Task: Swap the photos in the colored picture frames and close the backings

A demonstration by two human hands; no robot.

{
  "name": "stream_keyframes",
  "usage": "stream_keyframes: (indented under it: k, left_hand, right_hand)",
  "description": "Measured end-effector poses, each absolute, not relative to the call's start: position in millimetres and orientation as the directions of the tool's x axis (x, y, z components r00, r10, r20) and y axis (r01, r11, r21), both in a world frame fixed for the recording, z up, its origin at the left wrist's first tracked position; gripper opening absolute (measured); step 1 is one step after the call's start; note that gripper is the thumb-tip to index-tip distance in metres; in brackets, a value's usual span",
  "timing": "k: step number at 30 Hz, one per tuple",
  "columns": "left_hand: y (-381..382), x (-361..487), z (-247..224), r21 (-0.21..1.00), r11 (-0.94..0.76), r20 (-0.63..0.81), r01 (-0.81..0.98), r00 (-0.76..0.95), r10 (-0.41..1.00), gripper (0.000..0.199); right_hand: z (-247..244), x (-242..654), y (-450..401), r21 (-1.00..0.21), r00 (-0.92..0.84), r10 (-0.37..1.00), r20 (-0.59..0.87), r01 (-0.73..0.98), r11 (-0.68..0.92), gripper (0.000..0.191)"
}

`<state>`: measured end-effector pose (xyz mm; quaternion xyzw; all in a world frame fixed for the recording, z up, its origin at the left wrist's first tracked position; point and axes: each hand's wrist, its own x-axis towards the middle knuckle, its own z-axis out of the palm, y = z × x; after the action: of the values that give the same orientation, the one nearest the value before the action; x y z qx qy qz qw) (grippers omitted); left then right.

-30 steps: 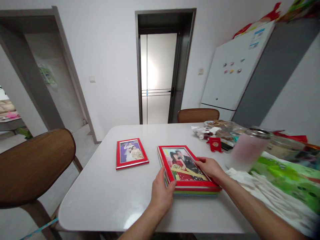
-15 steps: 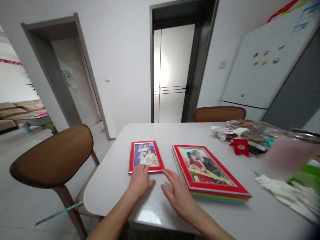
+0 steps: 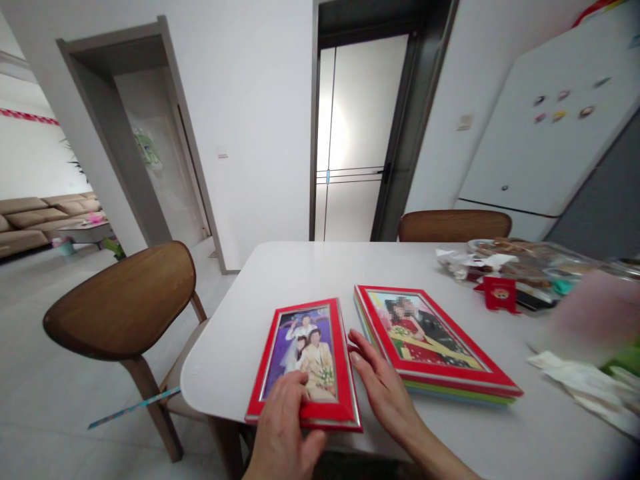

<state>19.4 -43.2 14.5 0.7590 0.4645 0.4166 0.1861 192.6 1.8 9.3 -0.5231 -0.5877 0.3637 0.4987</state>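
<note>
A small red picture frame (image 3: 343, 363) with a group wedding photo lies near the front edge of the white table (image 3: 280, 270). My left hand (image 3: 285, 427) grips its lower edge, with the fingers over the photo and the thumb along the front side. Beside the frame's right edge is my right hand (image 3: 383, 383), fingers apart and slightly bent; whether the fingertips touch the edge I cannot tell. To the right of that hand sits a larger red picture frame (image 3: 445, 370), stacked on green and blue ones whose edges show underneath.
A wooden chair (image 3: 125, 300) stands at the left, another chair (image 3: 455, 227) behind the table. On the right are a small red card stand (image 3: 500, 293), clear plastic packaging (image 3: 535, 257), crumpled tissues (image 3: 585, 387) and a blurred pinkish container (image 3: 583, 317).
The small picture frame has come towards me with my left hand and turned slightly. My right hand has shifted right, alongside the frame's right edge. The view has swung a little left.
</note>
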Motion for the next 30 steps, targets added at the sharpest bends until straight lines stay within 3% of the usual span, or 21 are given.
stream_keyframes:
  k: [3,7,9,14,16,18,23,27,30]
  left_hand:
    - [-46.1,24.3,31.6,0.891,-0.355,0.383,0.284,-0.05,0.922,0.024]
    - [-52.1,21.6,46.8,0.966,-0.257,0.244,-0.024,-0.237,0.94,0.057]
    - [-54.1,15.9,48.4,0.968,-0.241,0.213,-0.065,-0.289,0.933,0.067]
    - [-49.3,-6.5,27.3,0.974,-0.224,0.196,-0.04,-0.353,0.915,0.067]
    - [-46.3,-17.3,13.2,0.987,-0.156,0.16,0.04,-0.294,0.942,0.066]
    - [-45.6,-26.9,1.1,0.967,-0.095,0.147,0.236,-0.211,0.966,0.062]
    - [-50.6,-36.8,-16.5,0.7,-0.144,0.26,0.7,-0.062,0.964,0.055]
    - [-51.3,-36.5,-29.0,0.473,-0.252,0.348,0.844,0.084,0.934,0.053]
    - [-50.9,-37.2,-35.5,0.368,-0.316,0.386,0.875,0.165,0.907,0.05]
  right_hand:
    - [15.1,181.0,-3.0,-0.93,-0.063,0.964,0.258,0.253,0.265,0.049]
    - [13.6,161.1,-10.0,-0.839,-0.256,0.909,0.329,0.362,0.406,0.05]
    - [10.8,154.4,-13.2,-0.769,-0.345,0.869,0.355,0.421,0.481,0.055]
    - [4.9,150.7,-17.4,-0.594,-0.475,0.815,0.33,0.567,0.571,0.071]
    - [4.0,154.2,-18.0,-0.521,-0.493,0.808,0.324,0.62,0.587,0.068]
    - [4.2,159.9,-18.3,-0.466,-0.52,0.801,0.297,0.653,0.597,0.062]
    - [7.4,174.4,-17.6,-0.438,-0.576,0.788,0.216,0.665,0.605,0.058]
    - [10.1,180.1,-17.1,-0.414,-0.617,0.76,0.205,0.649,0.638,0.052]
    - [13.2,181.6,-17.7,-0.392,-0.631,0.751,0.193,0.652,0.649,0.045]
